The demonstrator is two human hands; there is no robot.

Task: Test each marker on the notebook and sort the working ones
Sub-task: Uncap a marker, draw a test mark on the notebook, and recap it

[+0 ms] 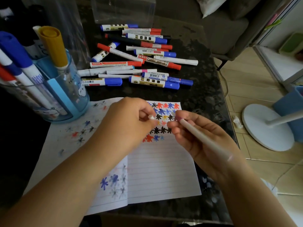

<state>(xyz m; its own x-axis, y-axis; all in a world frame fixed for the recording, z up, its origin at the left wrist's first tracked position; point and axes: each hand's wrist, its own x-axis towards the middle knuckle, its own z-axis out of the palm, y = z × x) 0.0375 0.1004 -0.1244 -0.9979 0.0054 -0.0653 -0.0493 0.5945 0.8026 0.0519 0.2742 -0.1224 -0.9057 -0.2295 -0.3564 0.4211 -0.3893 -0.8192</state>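
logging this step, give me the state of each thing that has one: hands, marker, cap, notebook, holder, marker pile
left hand: pinches white cap
right hand: grips white marker, uncapped
notebook: open, covered in test marks
blue holder: upright, holding markers
marker pile: lying loose, capped

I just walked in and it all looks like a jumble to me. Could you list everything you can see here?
loose markers: a pile, too overlapped to count; mostly white barrels with blue or red caps; on the dark table beyond the notebook
notebook: one, white lined, open, covered in red, blue, black and orange test marks; near table edge
pen holder: one, clear blue, holding blue, red and yellow capped markers; left of notebook
clear box: one, transparent; behind the pile
fan base: one, white; on the floor, right
white cap: one; pinched by left hand
pale marker: one, pinkish tip; held by right hand
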